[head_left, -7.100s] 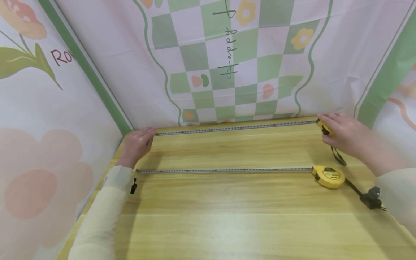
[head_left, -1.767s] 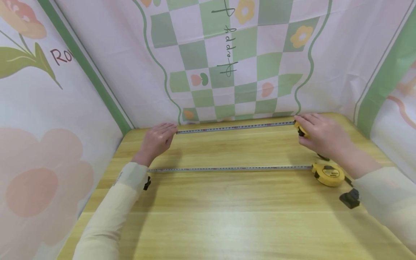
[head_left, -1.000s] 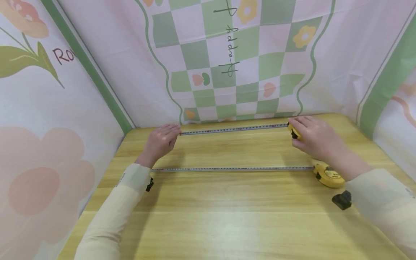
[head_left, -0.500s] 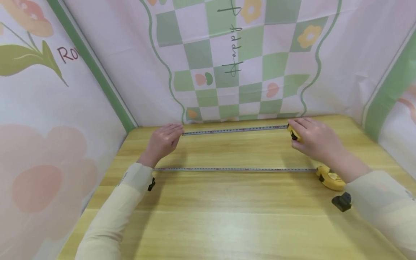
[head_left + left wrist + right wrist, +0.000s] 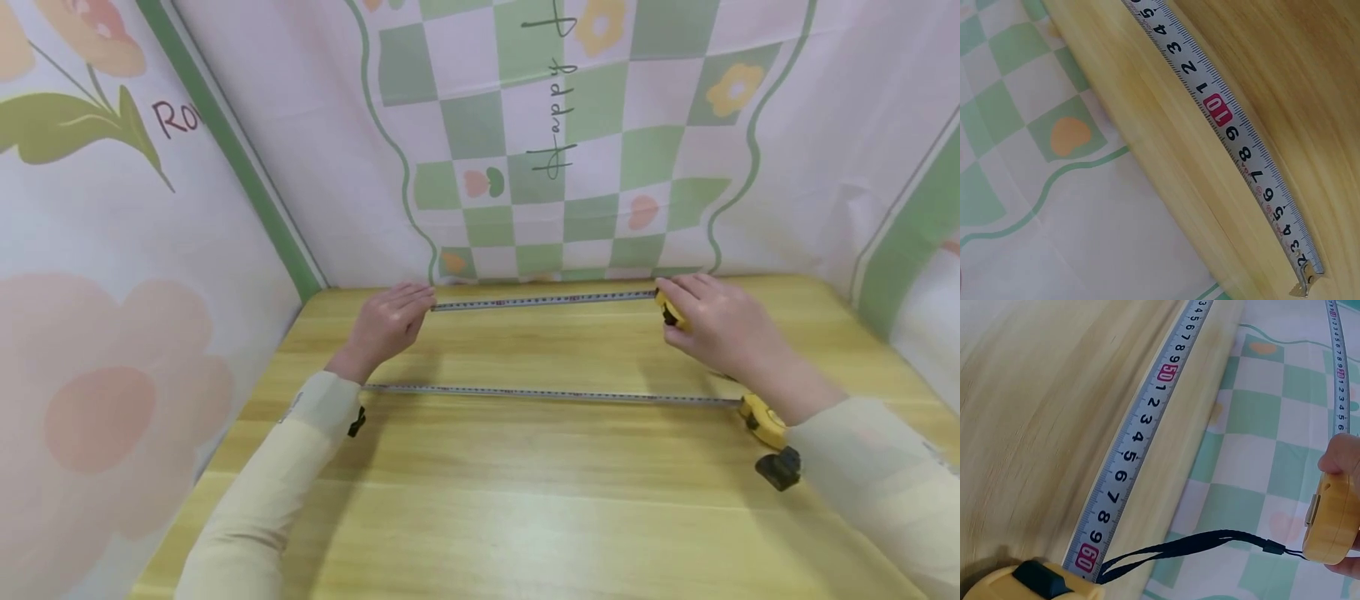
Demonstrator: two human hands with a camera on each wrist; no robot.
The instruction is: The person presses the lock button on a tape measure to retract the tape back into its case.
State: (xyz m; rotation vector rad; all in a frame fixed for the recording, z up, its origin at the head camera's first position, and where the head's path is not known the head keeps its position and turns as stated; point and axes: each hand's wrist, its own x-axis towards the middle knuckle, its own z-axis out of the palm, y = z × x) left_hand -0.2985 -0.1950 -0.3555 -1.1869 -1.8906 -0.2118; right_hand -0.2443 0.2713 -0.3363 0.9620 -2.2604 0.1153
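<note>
My right hand (image 5: 723, 329) grips the yellow case (image 5: 670, 311) of a tape measure near the table's back edge. Its blade (image 5: 543, 301) stretches left to my left hand (image 5: 386, 323), whose fingertips pinch the end. In the right wrist view, a thumb (image 5: 1342, 455) lies on the held case (image 5: 1332, 519), and a black wrist strap (image 5: 1210, 540) hangs from it. Nearer the front lies a second yellow tape measure (image 5: 763, 422), its blade (image 5: 540, 393) drawn out across the table. The left wrist view shows this blade's metal hook (image 5: 1305, 279); the left hand is outside that view.
The wooden table (image 5: 517, 492) meets a printed cloth wall (image 5: 600, 167) at the back and another cloth wall (image 5: 135, 333) on the left. A black device (image 5: 780, 468) shows beside the right cuff, another black piece (image 5: 356, 421) below the left cuff.
My hands have come closer together, and the stretch of held blade between them is shorter. Lately the lying tape measure's case has shifted slightly frontward, so its blade slants a little.
</note>
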